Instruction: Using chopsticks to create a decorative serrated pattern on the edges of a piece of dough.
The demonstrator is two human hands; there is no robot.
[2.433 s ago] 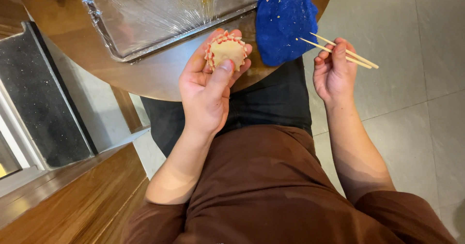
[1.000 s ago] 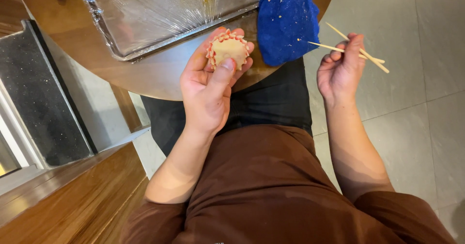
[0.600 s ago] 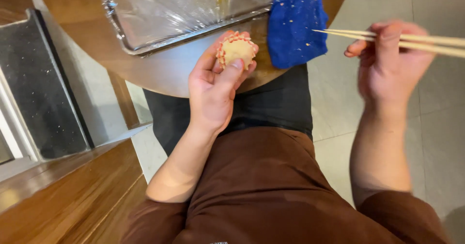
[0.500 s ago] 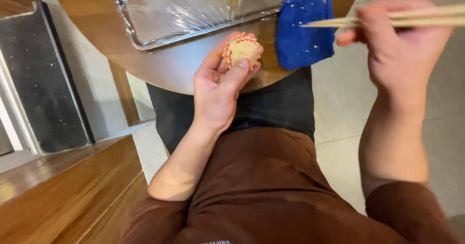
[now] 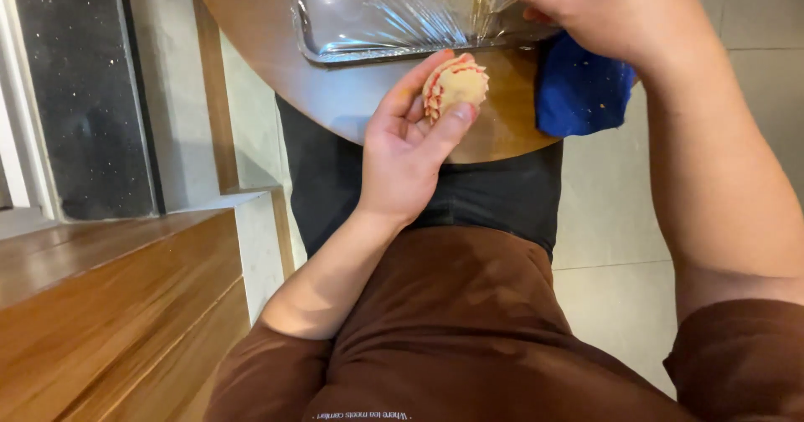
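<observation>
While left hand [image 5: 410,141] cradles pastry [image 5: 455,87], right hand [image 5: 615,12] now over tray [image 5: 335,49]

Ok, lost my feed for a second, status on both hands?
Left hand cradling pleated dough piece over round table. Right hand raised above blue cloth, by wrapped tray. Nothing in between.

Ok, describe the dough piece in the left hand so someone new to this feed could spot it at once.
Start at the round wooden table with the film-lined metal tray on it. Just below the tray's near edge, the left hand holds a small dough ball between thumb and fingertips. It is pale beige with red ridged pleats along one side, unlike the flat blue cloth beside it.
</observation>
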